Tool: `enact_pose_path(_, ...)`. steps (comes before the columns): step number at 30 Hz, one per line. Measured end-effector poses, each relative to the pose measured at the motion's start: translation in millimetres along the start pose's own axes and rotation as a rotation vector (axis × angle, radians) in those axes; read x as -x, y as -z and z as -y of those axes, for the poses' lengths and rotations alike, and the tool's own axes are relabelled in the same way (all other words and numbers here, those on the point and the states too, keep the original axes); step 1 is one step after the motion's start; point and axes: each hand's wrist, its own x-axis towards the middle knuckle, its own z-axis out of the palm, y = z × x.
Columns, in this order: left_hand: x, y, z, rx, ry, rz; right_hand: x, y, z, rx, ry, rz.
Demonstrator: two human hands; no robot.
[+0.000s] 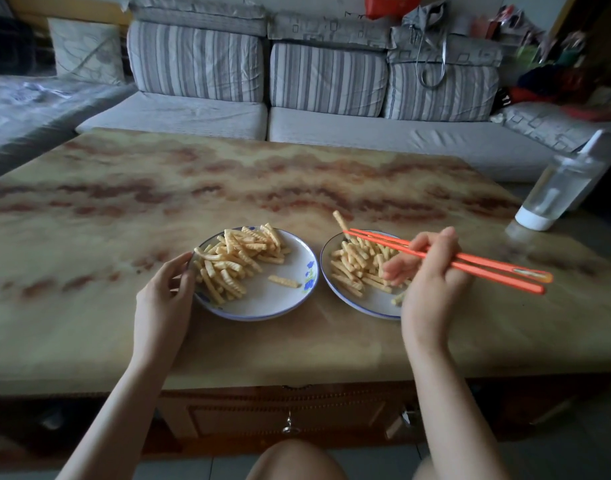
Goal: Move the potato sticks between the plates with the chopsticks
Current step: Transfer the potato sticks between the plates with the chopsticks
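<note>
Two white plates with blue rims sit side by side on the marbled table. The left plate [283,299] carries a heap of crinkled potato sticks [238,261] and one loose stick [284,281]. The right plate [369,303] carries a second heap [357,265]. My right hand [428,271] grips orange chopsticks [446,259] above the right plate. Their tips pinch a single potato stick [340,220], lifted over the plate's far edge. My left hand [165,292] holds the left plate's rim with its fingertips.
A clear bottle with a white base [553,192] stands at the table's right edge. A striped grey sofa [297,98] runs behind the table [158,188]. A drawer with a metal handle [290,424] sits under the table's front edge.
</note>
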Motion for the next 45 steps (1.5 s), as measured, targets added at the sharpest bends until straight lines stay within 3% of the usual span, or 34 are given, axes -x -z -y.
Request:
enact_pose_path(5,1,0,-2,0.014,-0.004,-0.005,-10,17,-2,0.138,-0.012,-0.025)
enact_pose_path(10,0,-1,-3,0.010,0.002,-0.005,-6,15,7,0.065,0.028,0.022)
enact_pose_path(15,1,0,-2,-0.011,-0.003,0.002,6,0,6,-0.029,-0.077,0.227)
enact_pose_path(19,1,0,-2,-0.006,0.001,0.003,16,-9,-6,0.053,-0.094,0.447)
enact_pose_path(23,0,0,-1,-0.015,-0.007,0.001,16,-7,-9,0.119,-0.080,0.521)
enact_pose_path(35,1,0,-1,-0.016,-0.010,0.005,13,-3,-9,0.157,-0.160,0.451)
enact_pose_path(45,0,0,-1,-0.017,-0.025,0.000,-6,13,5,0.056,-0.066,0.127)
